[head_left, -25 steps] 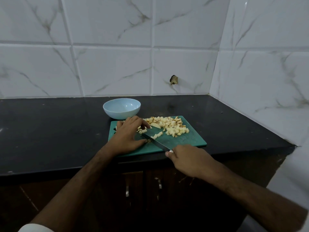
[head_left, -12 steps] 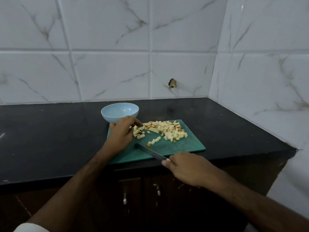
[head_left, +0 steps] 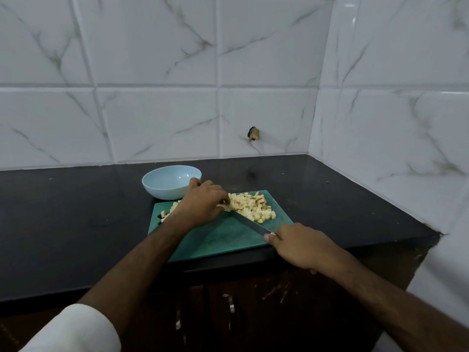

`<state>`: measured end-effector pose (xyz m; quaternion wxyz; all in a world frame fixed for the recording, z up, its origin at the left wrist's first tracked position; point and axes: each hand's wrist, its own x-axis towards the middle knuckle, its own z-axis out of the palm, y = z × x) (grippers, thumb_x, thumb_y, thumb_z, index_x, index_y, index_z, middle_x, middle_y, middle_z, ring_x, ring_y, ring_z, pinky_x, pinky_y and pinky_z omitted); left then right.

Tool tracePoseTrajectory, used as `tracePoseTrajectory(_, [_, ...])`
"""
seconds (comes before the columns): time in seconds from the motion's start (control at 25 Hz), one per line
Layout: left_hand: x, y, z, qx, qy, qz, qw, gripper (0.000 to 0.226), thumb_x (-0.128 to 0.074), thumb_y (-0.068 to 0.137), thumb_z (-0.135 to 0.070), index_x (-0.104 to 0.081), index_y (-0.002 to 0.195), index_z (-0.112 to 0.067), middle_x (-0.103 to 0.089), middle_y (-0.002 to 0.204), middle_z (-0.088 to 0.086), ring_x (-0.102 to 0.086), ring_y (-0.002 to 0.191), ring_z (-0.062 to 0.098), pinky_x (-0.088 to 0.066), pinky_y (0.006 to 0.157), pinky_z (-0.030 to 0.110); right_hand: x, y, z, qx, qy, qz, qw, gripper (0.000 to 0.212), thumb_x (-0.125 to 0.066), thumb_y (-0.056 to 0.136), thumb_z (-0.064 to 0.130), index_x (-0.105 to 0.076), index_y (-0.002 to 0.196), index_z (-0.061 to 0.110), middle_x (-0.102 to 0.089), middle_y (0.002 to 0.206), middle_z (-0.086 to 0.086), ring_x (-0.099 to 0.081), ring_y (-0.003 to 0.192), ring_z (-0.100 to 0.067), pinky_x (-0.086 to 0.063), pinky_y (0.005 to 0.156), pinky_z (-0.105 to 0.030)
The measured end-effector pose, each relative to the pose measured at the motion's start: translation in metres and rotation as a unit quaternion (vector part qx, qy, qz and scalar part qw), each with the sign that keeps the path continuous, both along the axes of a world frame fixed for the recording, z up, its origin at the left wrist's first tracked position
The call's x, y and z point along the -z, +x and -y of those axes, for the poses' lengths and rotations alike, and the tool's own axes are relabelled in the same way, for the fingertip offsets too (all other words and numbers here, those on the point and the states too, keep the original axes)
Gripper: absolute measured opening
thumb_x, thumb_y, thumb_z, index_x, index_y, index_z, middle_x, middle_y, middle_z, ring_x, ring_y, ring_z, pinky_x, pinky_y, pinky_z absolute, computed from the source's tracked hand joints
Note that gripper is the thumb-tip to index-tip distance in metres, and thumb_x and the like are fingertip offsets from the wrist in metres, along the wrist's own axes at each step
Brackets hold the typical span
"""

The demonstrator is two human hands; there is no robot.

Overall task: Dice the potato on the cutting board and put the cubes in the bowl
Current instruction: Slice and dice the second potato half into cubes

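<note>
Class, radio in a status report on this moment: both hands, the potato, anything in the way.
Right hand grips knife; left hand rests curled on potato cubes. Cubes all on board; bowl holds none. Nothing between pile and bowl but the left hand.

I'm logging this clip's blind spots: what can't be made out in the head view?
- Steel knife: handle buried in right hand; tip hidden behind left hand.
- Pale potato cubes: what the left fingers touch is covered by that hand.
- Light blue bowl: near inside wall hidden by its rim.
</note>
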<state>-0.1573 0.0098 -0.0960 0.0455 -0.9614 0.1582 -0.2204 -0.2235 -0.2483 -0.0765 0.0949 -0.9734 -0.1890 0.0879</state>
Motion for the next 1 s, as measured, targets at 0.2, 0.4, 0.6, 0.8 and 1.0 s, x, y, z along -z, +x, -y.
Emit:
tracePoseTrajectory(0.2, [0.003, 0.000, -0.006, 0.012, -0.006, 0.020, 1.000, 0.011, -0.063, 0.092, -0.037, -0.069, 0.100, -0.032, -0.065, 0.103, -0.013, -0.056, 0.103, 0.014, -0.028, 0.090, 0.039, -0.005, -0.002, 0.007, -0.003, -0.005, 0.002, 1.000, 0.048, -0.030, 0.107, 0.054, -0.060, 0.106, 0.017, -0.056, 0.086, 0.002, -0.055, 0.064, -0.011, -0.042, 0.056, -0.025])
tracePoseTrajectory(0.4, [0.017, -0.031, -0.014, 0.111, -0.001, 0.122, 0.986, 0.011, -0.068, 0.089, -0.025, -0.057, 0.087, -0.025, -0.065, 0.082, -0.008, -0.058, 0.074, 0.015, -0.030, 0.079, 0.033, 0.000, 0.003, 0.009, -0.006, -0.002, 0.001, 1.000, 0.049, -0.030, 0.107, 0.054, -0.061, 0.103, 0.017, -0.057, 0.084, 0.000, -0.055, 0.060, -0.010, -0.043, 0.057, -0.025])
tracePoseTrajectory(0.6, [0.020, -0.046, -0.024, 0.136, -0.024, 0.045, 0.989, 0.007, -0.070, 0.088, -0.034, -0.063, 0.092, -0.035, -0.066, 0.095, -0.018, -0.057, 0.092, 0.005, -0.023, 0.083, 0.030, 0.002, 0.005, 0.001, -0.007, -0.001, -0.004, 1.000, 0.048, -0.029, 0.107, 0.055, -0.060, 0.104, 0.018, -0.057, 0.086, -0.001, -0.055, 0.063, -0.010, -0.044, 0.058, -0.027])
tracePoseTrajectory(0.8, [0.024, -0.049, -0.025, 0.046, -0.190, -0.046, 0.980, 0.015, -0.072, 0.089, -0.038, -0.067, 0.102, -0.041, -0.064, 0.092, -0.027, -0.053, 0.095, -0.005, -0.033, 0.088, 0.037, -0.004, -0.003, 0.000, -0.013, 0.025, -0.008, 1.000, 0.048, -0.030, 0.107, 0.055, -0.060, 0.099, 0.019, -0.058, 0.084, 0.000, -0.060, 0.064, -0.013, -0.048, 0.055, -0.028])
tracePoseTrajectory(1.0, [0.026, -0.046, -0.021, 0.025, -0.284, -0.100, 0.953, 0.012, -0.078, 0.084, -0.034, -0.076, 0.096, -0.033, -0.069, 0.091, -0.019, -0.060, 0.089, -0.001, -0.049, 0.090, 0.039, -0.003, -0.015, -0.001, -0.019, 0.018, -0.011, 1.000, 0.047, -0.031, 0.107, 0.056, -0.055, 0.089, 0.020, -0.057, 0.080, 0.001, -0.056, 0.060, -0.011, -0.049, 0.060, -0.031])
